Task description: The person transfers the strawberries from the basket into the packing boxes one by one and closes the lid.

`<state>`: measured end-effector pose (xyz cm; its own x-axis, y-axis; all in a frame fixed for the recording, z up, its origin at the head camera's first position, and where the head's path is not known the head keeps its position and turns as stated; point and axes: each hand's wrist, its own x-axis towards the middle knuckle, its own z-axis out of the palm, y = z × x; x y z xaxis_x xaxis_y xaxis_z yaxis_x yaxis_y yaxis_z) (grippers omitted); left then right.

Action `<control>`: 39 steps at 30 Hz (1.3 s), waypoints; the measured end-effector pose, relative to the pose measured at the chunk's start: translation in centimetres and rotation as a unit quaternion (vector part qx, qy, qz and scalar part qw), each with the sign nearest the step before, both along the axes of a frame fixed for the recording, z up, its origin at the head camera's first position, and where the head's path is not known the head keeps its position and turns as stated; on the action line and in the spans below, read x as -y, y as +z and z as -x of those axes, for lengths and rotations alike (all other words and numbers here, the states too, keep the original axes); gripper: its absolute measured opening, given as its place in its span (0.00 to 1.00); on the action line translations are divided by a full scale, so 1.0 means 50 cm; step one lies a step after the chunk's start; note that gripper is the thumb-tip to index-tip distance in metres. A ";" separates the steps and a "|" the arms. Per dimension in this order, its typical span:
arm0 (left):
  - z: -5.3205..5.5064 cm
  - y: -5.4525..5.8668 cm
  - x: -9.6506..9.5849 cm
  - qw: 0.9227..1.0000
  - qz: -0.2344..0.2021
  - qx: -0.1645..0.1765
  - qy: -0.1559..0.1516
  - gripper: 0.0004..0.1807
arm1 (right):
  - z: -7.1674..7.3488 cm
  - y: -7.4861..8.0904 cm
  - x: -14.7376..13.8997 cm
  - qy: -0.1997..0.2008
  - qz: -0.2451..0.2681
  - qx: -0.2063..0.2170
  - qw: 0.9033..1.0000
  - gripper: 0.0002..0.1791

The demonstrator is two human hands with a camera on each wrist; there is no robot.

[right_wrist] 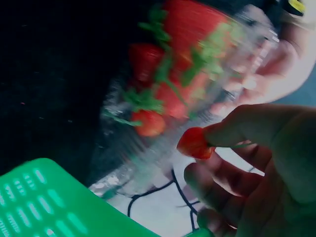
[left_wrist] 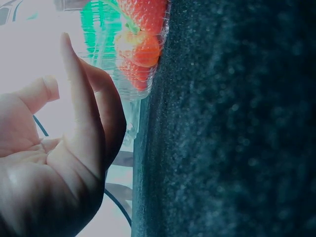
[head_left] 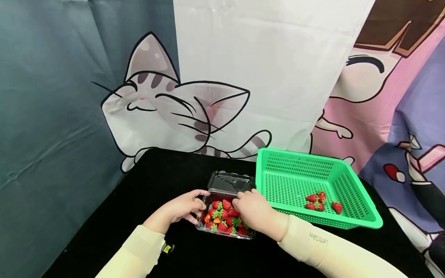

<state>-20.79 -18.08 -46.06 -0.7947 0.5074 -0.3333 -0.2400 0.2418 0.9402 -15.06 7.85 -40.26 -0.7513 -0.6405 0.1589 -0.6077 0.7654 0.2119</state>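
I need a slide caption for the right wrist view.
A small strawberry in the grip of the right hand, near a clear container of strawberries and a green basket.

I get soft, even light in the head view, reasonably crisp throughout, though the black cloth swallows nearly all detail. My left wrist feed is harsher — white glare burns out the background behind the left hand, while the cloth turns grainy, teal and out of focus. On the right wrist, I see blurred strawberries, pale glints on the clear box, and a deeply dim upper left.
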 end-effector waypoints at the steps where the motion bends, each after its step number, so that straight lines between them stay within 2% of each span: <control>1: 0.001 0.001 -0.001 1.000 0.000 0.000 0.000 0.31 | 0.001 -0.008 0.000 -0.005 -0.019 -0.014 1.000 0.10; 6: 0.001 0.004 -0.003 1.000 0.003 0.000 -0.002 0.31 | 0.007 -0.035 -0.004 -0.020 -0.070 -0.030 0.997 0.05; 14: 0.003 -0.002 -0.002 1.000 0.002 -0.002 0.000 0.31 | 0.004 -0.033 -0.004 -0.015 -0.069 -0.037 0.997 0.06; 17: 0.004 -0.005 -0.001 1.000 0.000 -0.001 -0.001 0.31 | 0.006 -0.026 -0.006 -0.005 -0.039 -0.028 0.999 0.08; 19: 0.005 -0.006 -0.001 1.000 0.000 -0.001 -0.003 0.31 | 0.008 -0.014 -0.009 0.009 0.001 -0.011 1.000 0.11; 22: 0.006 -0.005 -0.001 1.000 0.000 -0.001 -0.003 0.31 | 0.016 0.007 -0.016 0.028 0.061 0.028 0.997 0.14; 24: 0.005 -0.004 -0.001 1.000 0.000 -0.002 -0.003 0.31 | 0.022 0.025 -0.020 0.030 0.089 0.062 0.994 0.12; 27: 0.005 -0.005 -0.002 1.000 0.000 -0.003 -0.002 0.31 | 0.033 0.053 -0.027 0.001 0.117 0.103 0.988 0.07; 29: 0.004 -0.005 -0.002 1.000 0.000 -0.003 -0.002 0.31 | 0.039 0.077 -0.033 -0.033 0.133 0.125 0.983 0.05; 34: 0.005 -0.005 -0.001 1.000 0.002 0.002 0.000 0.31 | 0.059 0.129 -0.065 -0.117 0.166 0.174 0.964 0.04; 39: 0.006 -0.004 0.000 1.000 0.003 0.002 -0.003 0.31 | 0.090 0.160 -0.121 -0.170 0.165 0.201 0.950 0.05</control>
